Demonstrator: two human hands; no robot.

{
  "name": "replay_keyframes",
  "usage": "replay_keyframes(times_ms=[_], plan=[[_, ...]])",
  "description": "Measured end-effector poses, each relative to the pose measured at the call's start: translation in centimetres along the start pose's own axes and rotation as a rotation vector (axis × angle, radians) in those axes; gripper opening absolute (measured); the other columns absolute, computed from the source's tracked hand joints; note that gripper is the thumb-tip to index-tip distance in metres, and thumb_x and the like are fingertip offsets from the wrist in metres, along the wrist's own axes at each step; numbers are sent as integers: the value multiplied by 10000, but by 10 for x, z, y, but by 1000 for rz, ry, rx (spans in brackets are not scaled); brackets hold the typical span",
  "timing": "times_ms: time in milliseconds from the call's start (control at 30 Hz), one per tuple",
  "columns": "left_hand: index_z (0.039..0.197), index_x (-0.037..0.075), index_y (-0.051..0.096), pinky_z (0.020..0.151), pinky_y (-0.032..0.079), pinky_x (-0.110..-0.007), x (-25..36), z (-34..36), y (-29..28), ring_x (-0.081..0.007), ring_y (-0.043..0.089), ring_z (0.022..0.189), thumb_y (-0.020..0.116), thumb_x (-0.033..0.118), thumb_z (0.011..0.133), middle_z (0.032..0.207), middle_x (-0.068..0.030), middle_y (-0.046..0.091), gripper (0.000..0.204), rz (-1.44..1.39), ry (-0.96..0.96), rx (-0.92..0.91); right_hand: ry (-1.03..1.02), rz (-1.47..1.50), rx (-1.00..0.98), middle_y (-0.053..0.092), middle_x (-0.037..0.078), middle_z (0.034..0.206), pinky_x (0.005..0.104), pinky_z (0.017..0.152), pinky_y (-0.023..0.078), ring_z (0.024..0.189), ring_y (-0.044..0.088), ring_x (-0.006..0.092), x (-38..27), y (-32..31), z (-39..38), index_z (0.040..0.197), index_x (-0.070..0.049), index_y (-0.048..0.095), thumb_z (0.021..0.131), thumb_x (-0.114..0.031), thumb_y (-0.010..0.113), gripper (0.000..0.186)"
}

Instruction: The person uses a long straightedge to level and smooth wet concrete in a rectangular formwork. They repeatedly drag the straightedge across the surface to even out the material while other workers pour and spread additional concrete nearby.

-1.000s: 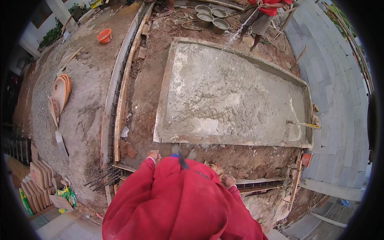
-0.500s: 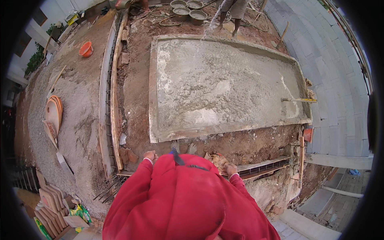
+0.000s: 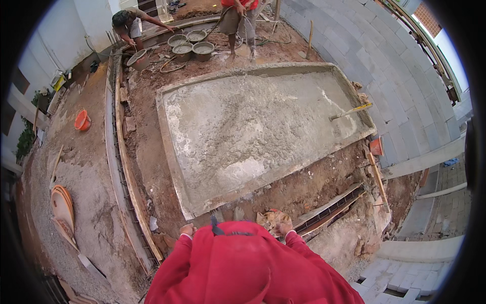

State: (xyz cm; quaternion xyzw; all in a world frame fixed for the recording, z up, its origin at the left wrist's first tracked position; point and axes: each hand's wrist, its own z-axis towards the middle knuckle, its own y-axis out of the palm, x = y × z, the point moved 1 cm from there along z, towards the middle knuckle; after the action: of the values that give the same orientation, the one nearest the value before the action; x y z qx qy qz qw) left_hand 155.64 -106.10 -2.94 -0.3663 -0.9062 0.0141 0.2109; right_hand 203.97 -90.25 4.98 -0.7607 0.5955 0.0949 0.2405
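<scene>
My left hand is curled closed at the left of my red-sleeved body, its palm hidden. My right hand is also curled, beside a crumpled brown piece that looks like torn sacking or paper; whether they touch I cannot tell. Anything inside either hand is out of sight. In front of me lies a wide shallow trough of wet grey concrete mix. A long-handled tool rests in the mix at its right side, handle over the rim.
Rebar-lined trenches with board edges run left and right. Beyond the trough, one person pours water from a hose; another bends near several mortar buckets. An orange bucket and stacked orange pans stand left.
My view has tilted up and turned, so the trough appears slanted and more of the two other people shows. My hands stay low by my body, both still curled.
</scene>
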Motion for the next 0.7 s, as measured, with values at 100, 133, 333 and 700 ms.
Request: replay_keyframes(times_ms=[100,133,333,700], plan=[[977,-1,630,533,551,-348,4,4,2,-191,626,584,609,195,962,770,-97,661,197,28,-36,-43,11,69,-34,700,156,806,341,500,584,601,682,222,14,-4,15,960,-2,614,871,-107,616,138],[960,-3,629,530,551,-345,5,5,2,-189,624,577,611,196,961,766,-98,662,200,34,-48,-67,16,72,-58,700,156,804,340,501,584,601,682,221,19,-7,21,943,5,619,868,-107,615,136],[991,-35,635,602,552,-394,11,3,6,-235,648,662,582,191,990,817,-139,684,233,-1,-17,20,13,-8,-8,703,152,820,338,530,594,613,686,215,7,3,13,883,31,631,858,-108,607,143],[1067,-31,627,564,528,-389,-2,28,2,-232,636,627,589,213,986,835,-136,694,260,34,-19,-33,-5,-86,-10,699,104,858,324,552,601,684,700,192,-10,11,1,994,-8,660,882,-176,621,206]])
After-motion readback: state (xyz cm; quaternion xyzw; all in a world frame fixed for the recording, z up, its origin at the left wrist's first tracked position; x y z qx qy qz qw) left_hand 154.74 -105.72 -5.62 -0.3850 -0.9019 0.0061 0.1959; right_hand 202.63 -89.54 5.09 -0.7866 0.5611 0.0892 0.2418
